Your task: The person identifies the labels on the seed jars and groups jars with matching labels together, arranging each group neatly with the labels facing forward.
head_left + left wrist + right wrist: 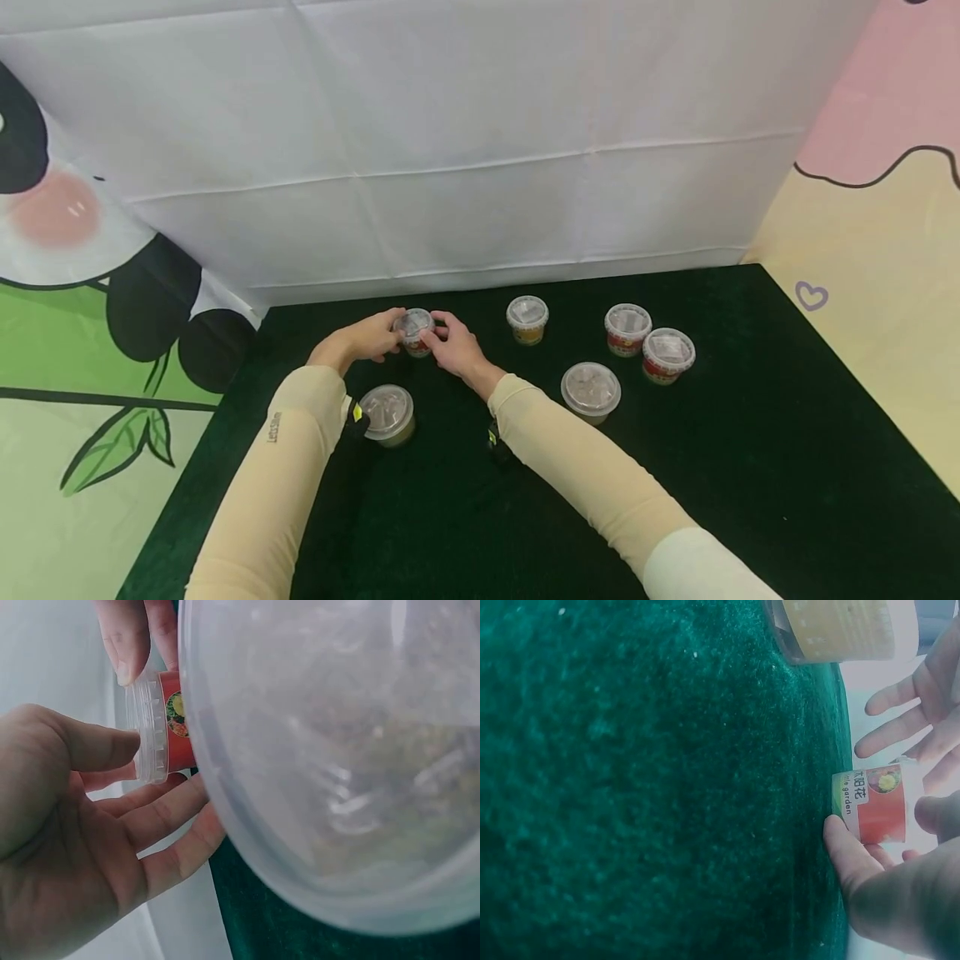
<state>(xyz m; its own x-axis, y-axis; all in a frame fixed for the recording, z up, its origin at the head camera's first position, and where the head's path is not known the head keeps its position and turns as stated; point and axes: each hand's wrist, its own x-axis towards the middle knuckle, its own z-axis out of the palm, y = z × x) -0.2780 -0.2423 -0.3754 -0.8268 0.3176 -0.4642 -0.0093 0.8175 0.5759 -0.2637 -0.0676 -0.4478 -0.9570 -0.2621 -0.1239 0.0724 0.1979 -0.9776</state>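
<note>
Starting at the left, we see the left hand reaching to the far part of the dark green table. Its thumb lies on the lid's edge and the fingers pinch the side of the small tub, while the outer fingers spread more loosely, as the left wrist view shows.

Nearer us, just beside that wrist, stands a large tub with a clear lid; we judge that the arm reaches past it because the small tub is farther back.

Next comes the small tub itself, upright between the two hands near the table's back edge, with a red label and a clear lid. We cannot tell for sure whether its base bears fully on the cloth.

On its other side the right hand grips it too, thumb at the lid and fingers curled about the wall. Being held from opposite sides probably keeps it level and stops it tipping.

Further right we find a yellow tub standing alone towards the back, then a second large tub nearer us. Last are a red tub and its close neighbour, another red tub. All are lidded and upright, which we think suits their loose-looking spacing.
</note>
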